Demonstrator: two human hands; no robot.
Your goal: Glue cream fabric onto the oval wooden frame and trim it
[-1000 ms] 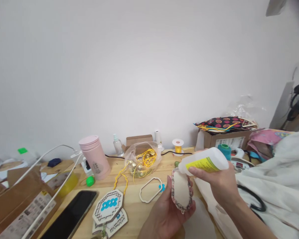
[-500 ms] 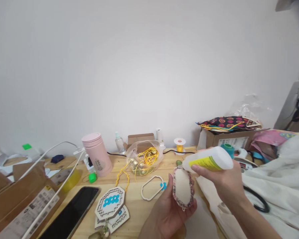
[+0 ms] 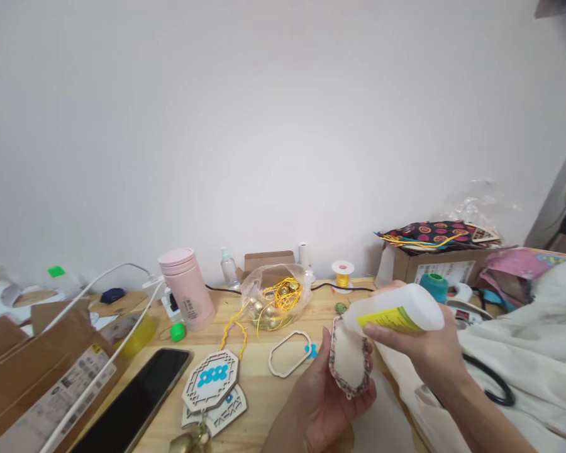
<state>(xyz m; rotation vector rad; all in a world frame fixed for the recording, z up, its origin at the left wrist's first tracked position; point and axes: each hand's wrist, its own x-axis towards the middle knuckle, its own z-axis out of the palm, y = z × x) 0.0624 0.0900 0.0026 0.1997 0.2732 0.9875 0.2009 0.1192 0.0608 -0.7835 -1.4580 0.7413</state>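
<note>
White glue bottle (image 3: 396,313), one, lies gripped in the right hand (image 3: 429,352), nozzle at one padded oval piece (image 3: 350,361) clasped by the left hand (image 3: 321,402). Near left lie two octagonal wooden ornaments (image 3: 211,390) and one oval frame (image 3: 288,353).

No readable text anywhere. Only blurred print on the pink cup (image 3: 187,289), the bottle's yellow label (image 3: 392,318) and the cardboard box label (image 3: 51,402) at lower left.

head view, forward-down, close over table (image 3: 259,384)
</note>
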